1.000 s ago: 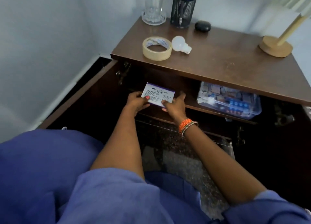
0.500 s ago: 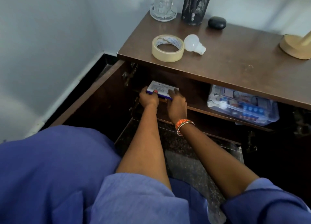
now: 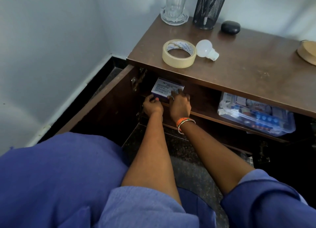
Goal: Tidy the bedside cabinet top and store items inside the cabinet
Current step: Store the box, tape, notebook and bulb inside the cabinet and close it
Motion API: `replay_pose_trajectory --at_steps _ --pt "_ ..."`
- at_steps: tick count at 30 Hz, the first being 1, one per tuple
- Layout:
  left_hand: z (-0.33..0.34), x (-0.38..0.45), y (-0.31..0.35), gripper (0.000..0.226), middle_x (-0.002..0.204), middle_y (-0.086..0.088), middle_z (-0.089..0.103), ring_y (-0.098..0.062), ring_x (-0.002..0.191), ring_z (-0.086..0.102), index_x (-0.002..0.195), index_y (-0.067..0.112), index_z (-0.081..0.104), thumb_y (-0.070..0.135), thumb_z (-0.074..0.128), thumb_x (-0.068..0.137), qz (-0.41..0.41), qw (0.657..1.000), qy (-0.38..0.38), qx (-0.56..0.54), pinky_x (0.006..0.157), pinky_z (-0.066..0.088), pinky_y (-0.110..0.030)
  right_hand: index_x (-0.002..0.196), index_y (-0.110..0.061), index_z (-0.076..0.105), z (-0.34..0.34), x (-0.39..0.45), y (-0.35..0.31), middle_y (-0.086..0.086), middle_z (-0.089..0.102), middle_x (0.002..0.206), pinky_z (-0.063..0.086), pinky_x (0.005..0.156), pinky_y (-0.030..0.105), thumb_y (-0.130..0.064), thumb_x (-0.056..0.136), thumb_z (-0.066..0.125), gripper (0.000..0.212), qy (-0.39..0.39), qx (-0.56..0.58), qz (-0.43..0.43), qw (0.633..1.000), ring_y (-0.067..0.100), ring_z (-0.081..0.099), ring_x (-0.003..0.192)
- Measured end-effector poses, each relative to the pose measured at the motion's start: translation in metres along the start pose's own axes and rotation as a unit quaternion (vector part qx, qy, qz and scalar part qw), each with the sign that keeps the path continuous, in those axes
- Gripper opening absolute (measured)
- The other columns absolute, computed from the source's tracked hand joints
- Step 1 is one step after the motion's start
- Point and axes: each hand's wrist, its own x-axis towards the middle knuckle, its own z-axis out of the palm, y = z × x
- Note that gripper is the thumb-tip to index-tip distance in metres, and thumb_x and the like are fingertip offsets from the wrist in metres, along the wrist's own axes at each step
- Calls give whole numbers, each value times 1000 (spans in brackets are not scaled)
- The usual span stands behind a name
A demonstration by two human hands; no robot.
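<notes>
A small white and purple box (image 3: 166, 88) lies flat on the left end of the shelf (image 3: 203, 114) inside the open cabinet. My left hand (image 3: 152, 106) grips its near left corner, and my right hand (image 3: 180, 104) holds its right side, fingers on top. On the brown cabinet top (image 3: 248, 68) rest a roll of tape (image 3: 179, 53) and a white light bulb (image 3: 206, 50), side by side near the front left edge.
At the back of the top stand a tall glass (image 3: 175, 7), a black mesh pen holder (image 3: 209, 9) and a small black case (image 3: 230, 27). A wooden lamp base (image 3: 307, 52) sits far right. A clear box of medicines (image 3: 254, 114) fills the shelf's right end. The left door (image 3: 95, 104) hangs open.
Both hands have carried the box forward from in front of the cabinet onto the left end of the shelf, laying it flat. The camera has moved closer.
</notes>
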Motion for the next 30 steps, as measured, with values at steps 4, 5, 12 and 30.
replay_pose_trajectory --at_steps 4,5,12,30 --pt "-1 -6 8 25 120 -10 61 -26 111 57 110 13 62 7 46 93 56 996 42 57 86 46 -30 129 -20 54 -1 0 0 7 42 143 39 97 47 -29 96 47 34 -8 -55 -4 998 34 39 125" --pt "-1 -7 13 23 119 -9 62 -26 111 58 108 16 63 12 47 93 83 991 54 88 85 45 -31 130 -21 53 -3 -1 0 8 42 144 37 99 48 -30 96 48 36 -9 -62 -7 998 34 38 126" --pt "-17 -15 87 20 97 -5 68 -22 81 64 102 19 60 26 53 85 75 890 -202 403 81 50 -38 100 -17 69 -84 -45 -29 0 70 96 50 70 29 -20 88 54 19 156 134 -157 966 16 64 88" --pt "-27 -43 119 32 76 7 66 -16 75 64 70 26 59 2 41 80 371 927 -7 55 77 56 -43 103 -16 66 -151 -18 -23 -2 67 94 20 104 44 -19 87 58 18 171 15 -293 941 19 55 97"
